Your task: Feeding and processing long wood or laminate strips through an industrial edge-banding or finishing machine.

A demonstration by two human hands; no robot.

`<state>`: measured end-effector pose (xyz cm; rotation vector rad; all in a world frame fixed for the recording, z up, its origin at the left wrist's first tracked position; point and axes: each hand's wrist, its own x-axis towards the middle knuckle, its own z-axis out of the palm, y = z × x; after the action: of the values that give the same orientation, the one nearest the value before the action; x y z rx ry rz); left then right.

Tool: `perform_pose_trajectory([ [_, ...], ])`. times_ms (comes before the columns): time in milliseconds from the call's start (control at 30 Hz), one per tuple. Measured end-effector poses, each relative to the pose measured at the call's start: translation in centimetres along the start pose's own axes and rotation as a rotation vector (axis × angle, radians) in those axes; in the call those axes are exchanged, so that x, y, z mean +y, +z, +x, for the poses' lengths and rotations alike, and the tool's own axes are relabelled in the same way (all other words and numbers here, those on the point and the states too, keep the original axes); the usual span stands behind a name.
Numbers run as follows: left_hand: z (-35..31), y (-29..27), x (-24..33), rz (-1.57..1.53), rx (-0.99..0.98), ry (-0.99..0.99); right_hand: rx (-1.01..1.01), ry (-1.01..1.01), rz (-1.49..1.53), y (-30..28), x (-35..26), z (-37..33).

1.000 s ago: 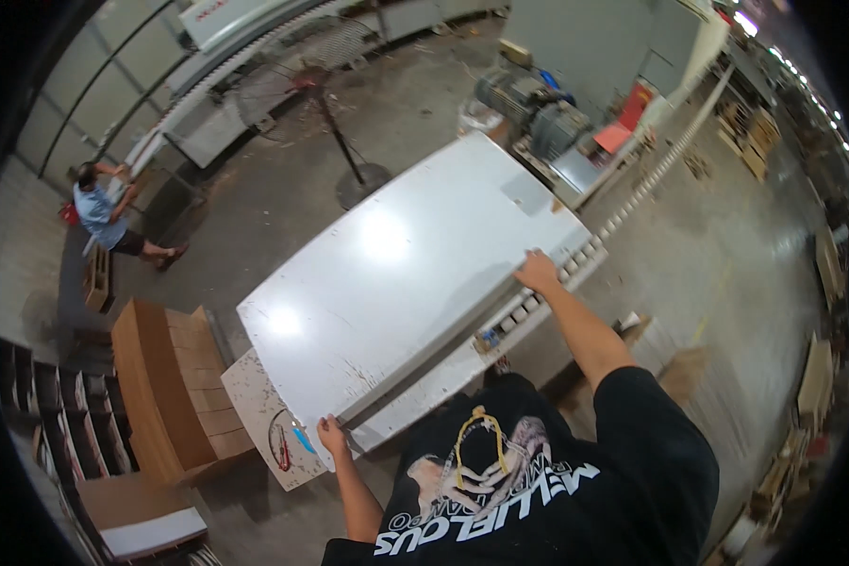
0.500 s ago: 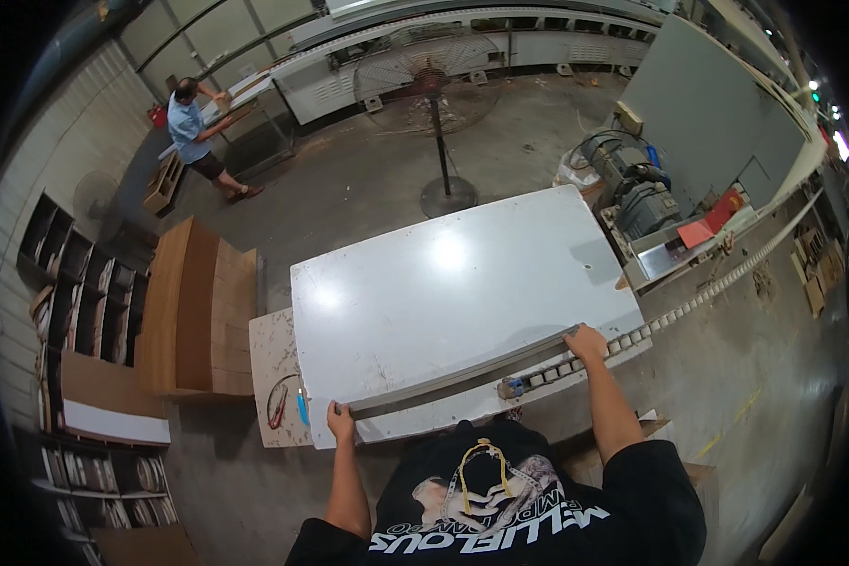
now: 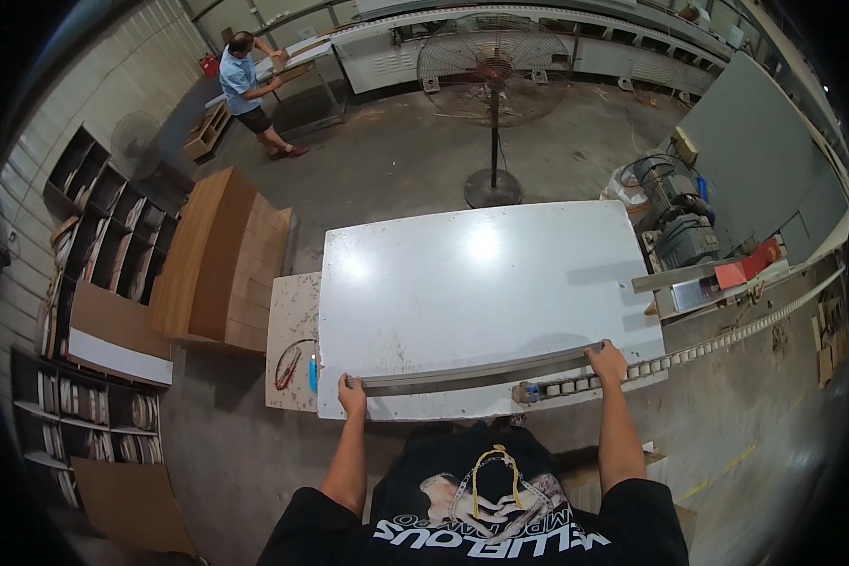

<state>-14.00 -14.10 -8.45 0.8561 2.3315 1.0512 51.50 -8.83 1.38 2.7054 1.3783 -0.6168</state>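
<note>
Look along the front part of the white-topped counter for the long, narrow gray strip, set a little back from the near edge and roughly parallel to it. Pinched at its left end by the left grip, closed around the tip; pinched at its right end by the right grip, likewise closed, with neither end free. Stretched crosswise from one side to the other, with a slight slant: right end a little farther out, left end a little nearer. From the left grip, running off to the right; from the right grip, running off to the left; so equally near to both, with a long unsupported-by-hand span between. Cannot tell flat contact with the counter from a slight lift. On the near side of the right half, a pale segmented track, tipped at its left end with a blue fitting; closer to the right grip than to the left. Cannot tell touching from a narrow gap there. Beyond the left grip, to the left of the counter, a speckled board with a red-handled tool on it, well apart from the strip.
</note>
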Motion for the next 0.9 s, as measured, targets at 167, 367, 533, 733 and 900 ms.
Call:
perform_pose_trajectory([
  [167, -0.6, -0.7, 0.1, 0.083, -0.035, 0.011, -0.016, -0.015, 0.007, -0.2, -0.2, -0.1],
  [367, -0.8, -1.0, 0.2, 0.073, -0.072, 0.035, 0.005, -0.028, 0.044, -0.1, -0.3, -0.3],
  [533, -2.8, -0.9, 1.2, 0.313, 0.156, 0.117, 0.250, -0.067, 0.144, 0.8, -0.5, -1.2],
  [733, -4.5, -0.1, 3.9, 0.290, 0.211, 0.304, 0.325, -0.090, 0.201, 1.2, -0.1, -2.1],
  [900, -6.8, 2.2, 7.8, 0.248, 0.064, 0.400, 0.362, -0.127, 0.301, 1.2, -0.2, -2.0],
])
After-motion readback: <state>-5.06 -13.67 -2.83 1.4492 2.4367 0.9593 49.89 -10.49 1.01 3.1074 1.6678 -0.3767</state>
